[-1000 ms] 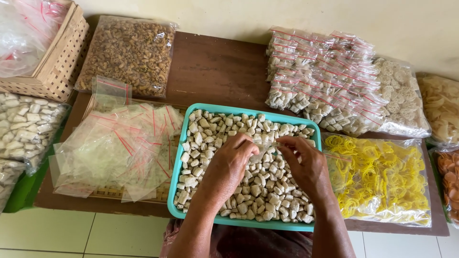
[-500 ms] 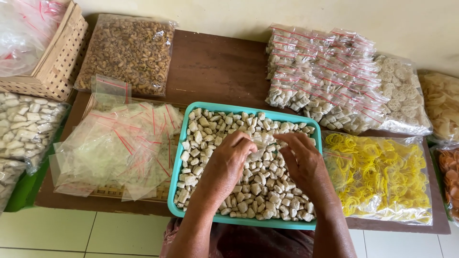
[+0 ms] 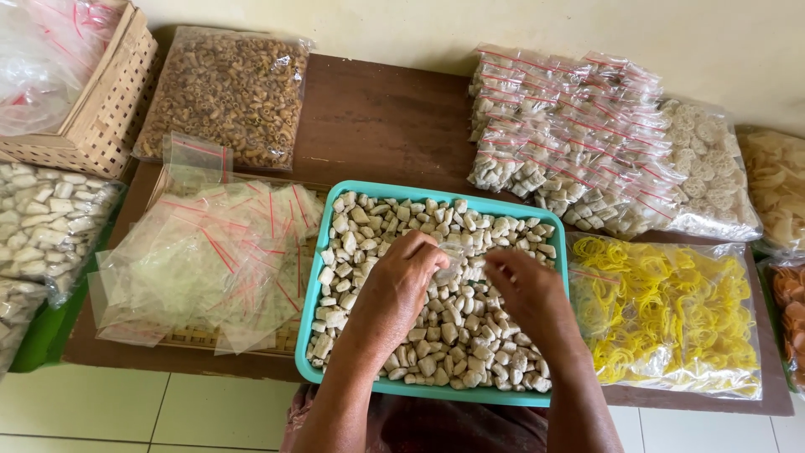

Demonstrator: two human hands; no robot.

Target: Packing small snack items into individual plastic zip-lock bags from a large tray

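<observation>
Both hands work over a teal tray (image 3: 312, 295) heaped with pale, chunky crackers (image 3: 470, 352). The left hand (image 3: 401, 285) is curled knuckles-up, its fingertips pinching a small clear plastic bag (image 3: 451, 262) at the edge nearest them; the bag is nearly see-through and hard to pick out against the crackers beneath it. The right hand (image 3: 530, 294) faces it from the other side, its fingers bent toward the same bag, but the back of the hand hides the tips, so I cannot tell whether they grip the bag, hold a cracker or only touch. Both forearms run off the bottom edge.

Beyond the left knuckles lies a loose pile of empty clear bags with red strips (image 3: 210, 260) on a woven mat whose edge just shows. Farther that way, a sack of white crackers (image 3: 42, 226) is cut off by the frame, and a woven basket (image 3: 101, 109) holds crumpled plastic. Past the fingertips, across the wooden table (image 3: 377, 117), sit a bag of brown curled snacks (image 3: 226, 92) and a stack of small filled packets (image 3: 562, 134). Beyond the right hand lies a bag of yellow ring snacks (image 3: 662, 310); more bags past it are cropped and unclear
</observation>
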